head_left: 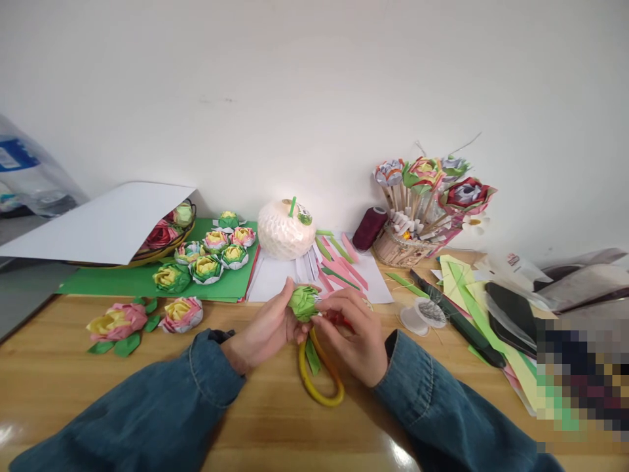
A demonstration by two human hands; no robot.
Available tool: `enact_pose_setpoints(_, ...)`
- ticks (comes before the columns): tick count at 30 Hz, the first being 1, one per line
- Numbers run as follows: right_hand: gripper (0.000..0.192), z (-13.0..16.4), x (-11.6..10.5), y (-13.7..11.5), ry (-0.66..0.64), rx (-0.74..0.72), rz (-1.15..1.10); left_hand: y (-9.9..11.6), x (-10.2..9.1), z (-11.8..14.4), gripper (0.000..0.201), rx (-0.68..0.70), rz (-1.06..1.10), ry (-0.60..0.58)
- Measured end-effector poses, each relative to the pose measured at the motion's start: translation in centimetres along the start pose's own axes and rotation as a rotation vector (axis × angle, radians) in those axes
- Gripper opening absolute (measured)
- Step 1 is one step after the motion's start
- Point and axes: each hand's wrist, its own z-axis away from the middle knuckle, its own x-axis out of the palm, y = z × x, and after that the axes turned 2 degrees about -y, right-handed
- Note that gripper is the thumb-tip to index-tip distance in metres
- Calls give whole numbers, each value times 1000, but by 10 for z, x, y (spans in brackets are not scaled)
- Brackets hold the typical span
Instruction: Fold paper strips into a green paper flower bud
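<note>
My left hand [270, 324] is closed around a small light-green folded-paper flower [303, 303], thumb at its top left. The fingers of my right hand [356, 331] are pinched at the flower's right side, touching its edge. Exactly what the right fingertips grip there is partly hidden. Below both hands, a yellow loop handle [322, 396], which looks like that of scissors, lies on the table. A green paper strip [312, 357] shows inside the loop. Something red shows behind my right fingers, mostly covered by the hand.
Several finished paper flowers [206, 267] sit on green sheets [113, 282] at left. Pink strips [346, 269] lie on white paper beyond my hands. A white ball-shaped ornament [286, 229], maroon thread spool [369, 229] and flower basket [400, 249] line the wall. At right are a wire spool [413, 319] and a dark-green cutter [459, 321].
</note>
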Motion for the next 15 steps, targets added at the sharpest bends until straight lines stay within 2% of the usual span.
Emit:
enact_pose_setpoints(11,6,1,5,1,28,141,-11,-3,4,0,41,155,-171,114)
enact_pose_setpoints(15,6,0,5,0,22,128,-15,-5,4,-1,40,229,-218,152)
